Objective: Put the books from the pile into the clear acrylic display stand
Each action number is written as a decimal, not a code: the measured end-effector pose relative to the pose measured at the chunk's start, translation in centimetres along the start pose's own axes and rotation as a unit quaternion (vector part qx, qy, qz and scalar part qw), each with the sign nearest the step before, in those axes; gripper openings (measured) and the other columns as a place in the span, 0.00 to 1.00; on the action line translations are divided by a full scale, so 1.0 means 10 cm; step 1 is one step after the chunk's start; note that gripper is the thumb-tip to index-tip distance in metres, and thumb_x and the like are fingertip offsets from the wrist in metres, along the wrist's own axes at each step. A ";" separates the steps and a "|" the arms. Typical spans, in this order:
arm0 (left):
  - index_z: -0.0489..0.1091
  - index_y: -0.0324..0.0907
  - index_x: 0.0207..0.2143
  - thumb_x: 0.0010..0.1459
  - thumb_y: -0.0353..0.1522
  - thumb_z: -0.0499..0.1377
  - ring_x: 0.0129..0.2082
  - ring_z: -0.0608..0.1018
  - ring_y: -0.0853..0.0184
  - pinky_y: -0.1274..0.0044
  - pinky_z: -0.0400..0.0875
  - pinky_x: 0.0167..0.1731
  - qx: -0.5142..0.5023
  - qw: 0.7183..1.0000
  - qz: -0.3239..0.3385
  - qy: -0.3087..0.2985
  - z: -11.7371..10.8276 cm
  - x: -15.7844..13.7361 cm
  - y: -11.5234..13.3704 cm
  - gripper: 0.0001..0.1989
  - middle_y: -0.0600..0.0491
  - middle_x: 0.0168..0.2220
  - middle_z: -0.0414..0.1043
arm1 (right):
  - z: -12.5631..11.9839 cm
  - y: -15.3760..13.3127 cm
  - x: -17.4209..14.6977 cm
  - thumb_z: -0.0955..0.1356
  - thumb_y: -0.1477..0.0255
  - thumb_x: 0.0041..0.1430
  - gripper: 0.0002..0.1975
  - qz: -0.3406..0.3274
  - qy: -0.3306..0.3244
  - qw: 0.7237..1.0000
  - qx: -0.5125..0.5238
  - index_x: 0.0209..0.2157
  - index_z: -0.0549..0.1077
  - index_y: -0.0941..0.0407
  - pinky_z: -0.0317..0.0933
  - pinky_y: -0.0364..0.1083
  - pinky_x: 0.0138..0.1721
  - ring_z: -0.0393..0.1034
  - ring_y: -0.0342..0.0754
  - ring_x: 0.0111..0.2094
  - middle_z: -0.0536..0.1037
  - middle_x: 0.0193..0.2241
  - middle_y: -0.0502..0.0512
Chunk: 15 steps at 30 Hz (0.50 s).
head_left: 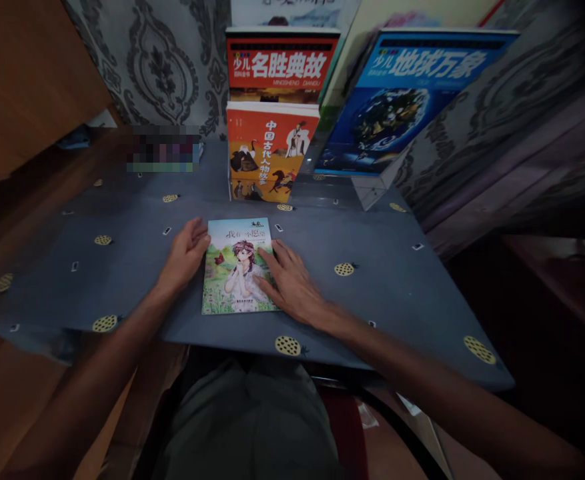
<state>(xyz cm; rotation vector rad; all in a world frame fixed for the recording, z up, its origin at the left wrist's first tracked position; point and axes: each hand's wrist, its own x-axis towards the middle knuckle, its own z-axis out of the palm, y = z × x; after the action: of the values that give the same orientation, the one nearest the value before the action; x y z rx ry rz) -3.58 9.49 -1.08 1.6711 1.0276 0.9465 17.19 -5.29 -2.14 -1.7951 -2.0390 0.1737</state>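
Observation:
A thin paperback book [237,273] lies flat on the cloth-covered table, its illustrated cover up, showing a figure in a flowery meadow and a butterfly. Along its left edge rests my left hand [185,253], fingers loosely bent and not wrapped round it. My right hand [295,283] lies over the right edge, with fingers spread and the thumb and fingertips on the cover. Both hands look open; neither is lifting the book.
Behind the book stand an orange book [272,153], a red book [285,63] and a tilted blue book [402,100] in clear holders. A blurred-out item [162,150] sits at the back left. The blue-grey tablecloth [372,307] has pineapple prints.

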 end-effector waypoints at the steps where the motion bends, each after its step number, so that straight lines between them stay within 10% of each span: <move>1: 0.63 0.39 0.60 0.59 0.35 0.59 0.61 0.73 0.54 0.60 0.66 0.62 -0.034 0.999 -0.022 0.014 0.00 0.00 0.01 0.27 0.38 0.59 0.69 | 0.00 0.00 0.00 0.56 0.55 0.71 0.30 0.000 0.001 1.000 -0.003 0.65 0.60 0.58 0.55 0.70 0.64 0.51 0.69 0.68 0.60 0.66 0.71; 15: 0.71 0.37 0.35 0.56 0.22 0.62 0.54 0.78 0.53 0.66 0.82 0.44 -0.228 0.938 -0.258 -0.032 -0.34 -0.13 0.49 0.05 0.42 0.46 0.77 | -0.01 -0.07 0.01 0.59 0.59 0.70 0.28 0.018 0.005 0.999 -0.039 0.65 0.61 0.58 0.55 0.68 0.63 0.52 0.67 0.68 0.62 0.65 0.70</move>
<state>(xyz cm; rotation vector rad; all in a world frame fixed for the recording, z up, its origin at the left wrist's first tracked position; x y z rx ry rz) -6.12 8.25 4.39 0.9722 1.0342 0.7027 16.54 -5.31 -1.78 -1.8759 -2.0338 0.0975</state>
